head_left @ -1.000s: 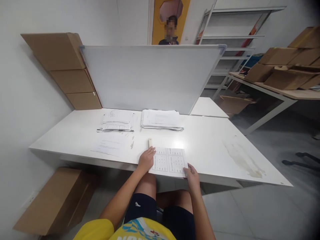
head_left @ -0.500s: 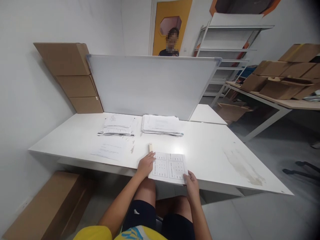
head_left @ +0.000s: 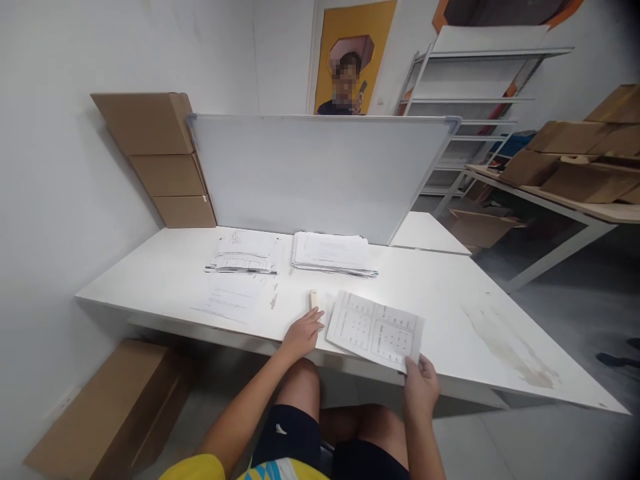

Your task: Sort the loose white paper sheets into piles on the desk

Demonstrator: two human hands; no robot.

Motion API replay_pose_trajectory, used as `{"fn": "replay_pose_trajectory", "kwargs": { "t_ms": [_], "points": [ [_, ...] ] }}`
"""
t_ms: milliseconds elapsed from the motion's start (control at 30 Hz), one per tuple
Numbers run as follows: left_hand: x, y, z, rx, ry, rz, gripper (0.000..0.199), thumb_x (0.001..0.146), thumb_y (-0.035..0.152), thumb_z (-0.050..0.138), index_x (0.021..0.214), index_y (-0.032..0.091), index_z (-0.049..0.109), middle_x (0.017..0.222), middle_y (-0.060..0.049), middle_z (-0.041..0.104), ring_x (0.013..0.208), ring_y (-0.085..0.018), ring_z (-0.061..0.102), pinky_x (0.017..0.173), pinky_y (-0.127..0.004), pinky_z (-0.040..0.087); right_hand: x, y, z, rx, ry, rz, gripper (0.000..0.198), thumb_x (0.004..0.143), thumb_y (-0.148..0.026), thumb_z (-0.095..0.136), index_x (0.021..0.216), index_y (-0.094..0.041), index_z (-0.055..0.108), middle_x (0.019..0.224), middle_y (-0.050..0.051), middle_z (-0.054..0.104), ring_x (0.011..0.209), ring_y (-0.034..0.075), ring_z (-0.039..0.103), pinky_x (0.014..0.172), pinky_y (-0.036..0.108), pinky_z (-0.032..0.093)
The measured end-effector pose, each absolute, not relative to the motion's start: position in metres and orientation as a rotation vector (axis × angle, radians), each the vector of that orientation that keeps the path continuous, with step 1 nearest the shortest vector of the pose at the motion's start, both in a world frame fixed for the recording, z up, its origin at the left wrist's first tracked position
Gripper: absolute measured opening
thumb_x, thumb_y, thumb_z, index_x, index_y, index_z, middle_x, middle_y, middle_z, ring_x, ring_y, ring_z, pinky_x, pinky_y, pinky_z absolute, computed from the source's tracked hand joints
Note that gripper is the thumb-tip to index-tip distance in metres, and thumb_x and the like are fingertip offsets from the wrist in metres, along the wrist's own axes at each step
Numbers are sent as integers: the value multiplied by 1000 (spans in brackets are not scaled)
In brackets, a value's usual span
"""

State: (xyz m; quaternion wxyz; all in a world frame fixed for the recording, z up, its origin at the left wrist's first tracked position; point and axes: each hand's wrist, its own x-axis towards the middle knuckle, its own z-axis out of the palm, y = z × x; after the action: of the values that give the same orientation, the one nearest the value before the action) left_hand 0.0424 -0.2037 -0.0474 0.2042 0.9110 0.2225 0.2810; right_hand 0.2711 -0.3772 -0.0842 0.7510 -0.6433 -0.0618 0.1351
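Observation:
My right hand (head_left: 421,387) pinches the lower right corner of a printed sheaf of paper (head_left: 375,330), which looks folded or several sheets thick. Boxes of text and dots cover its face, and it tilts above the table's front edge. My left hand (head_left: 303,333) rests at the table edge, clear of the paper, its fingers stretched out. Its fingertips lie by the near end of a small cream-coloured oblong object (head_left: 313,299); whether they touch it I cannot tell.
On the white table (head_left: 165,280) lie a left paper stack (head_left: 243,253), a thicker stack (head_left: 333,252) and a loose sheet (head_left: 230,298). A whiteboard (head_left: 315,177) stands behind, beside stacked cardboard boxes (head_left: 170,175). A person (head_left: 340,107) is beyond it, holding a dark object.
The paper has moved right with my right hand and now tilts. My left hand has let go of its left edge and stays near the cream object. The person behind has raised a dark object.

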Motion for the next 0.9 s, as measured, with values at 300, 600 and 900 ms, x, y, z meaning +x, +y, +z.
{"fn": "replay_pose_trajectory", "kwargs": {
  "t_ms": [300, 600, 900],
  "points": [
    [43, -206, -44, 2559, 604, 778, 32, 82, 2, 45, 99, 17, 68, 140, -7, 56, 141, -20, 38, 112, -40, 43, 318, -303, -61, -1292, -90, 428, 41, 56, -35, 68, 93, -21, 57, 92, 1, 62, 84, 17, 59, 59, 23, 49],
    [45, -207, -41, 2513, 627, 781, 25, 81, 4, 49, 90, 17, 68, 139, -7, 57, 139, -21, 42, 111, -38, 44, 339, -146, -15, -1401, -300, 541, 23, 63, -27, 57, 85, -20, 55, 91, 3, 62, 86, 17, 60, 67, 26, 53],
    [46, -209, -45, 2474, 660, 793, 24, 79, 5, 49, 88, 18, 67, 138, -6, 58, 139, -19, 42, 110, -37, 44, 340, -129, -21, -1577, -363, 178, 61, 72, -35, 61, 128, -12, 50, 153, 19, 25, 142, 31, 19, 115, 44, 22]
  ]
}}
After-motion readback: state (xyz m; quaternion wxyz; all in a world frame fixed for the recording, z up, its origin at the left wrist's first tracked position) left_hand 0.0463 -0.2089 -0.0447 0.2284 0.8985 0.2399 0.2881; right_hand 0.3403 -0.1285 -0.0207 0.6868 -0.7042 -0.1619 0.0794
